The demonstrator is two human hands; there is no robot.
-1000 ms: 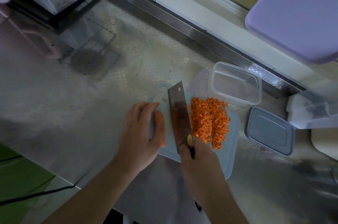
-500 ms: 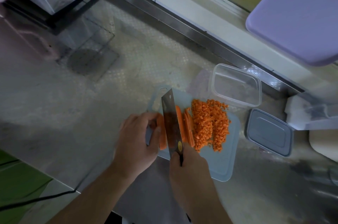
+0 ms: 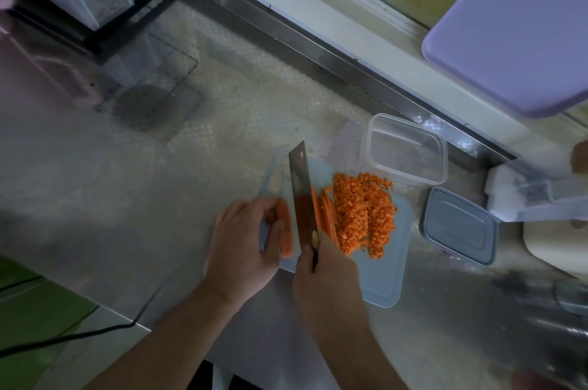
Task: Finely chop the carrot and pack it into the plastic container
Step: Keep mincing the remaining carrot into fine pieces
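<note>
Slicing is the step in hand: the right hand [image 3: 327, 275] has its grip wrapped round the cleaver [image 3: 302, 195] handle, blade standing between the carrot piece [image 3: 284, 227] and cut slices [image 3: 327, 214]. The left hand [image 3: 245, 243] pinches that piece on the cutting board [image 3: 381, 278]. Chopped carrot [image 3: 362, 211] lies at the blade's 3 o'clock; the plastic container [image 3: 407, 151] at its 1 o'clock holds nothing. Next probably comes another thin slice, fingertips kept back.

The cutting board [image 3: 378, 281] lies on the counter [image 3: 159, 198]. On the board, the cleaver [image 3: 302, 198] stands between the carrot piece [image 3: 284, 224] at 9 o'clock and the slices [image 3: 327, 217] at 3 o'clock. The chopped pile [image 3: 366, 214] lies beyond the slices at 3 o'clock. The container [image 3: 407, 151] sits at 1 o'clock of the pile; the lid [image 3: 459, 227] lies at 3 o'clock.
</note>
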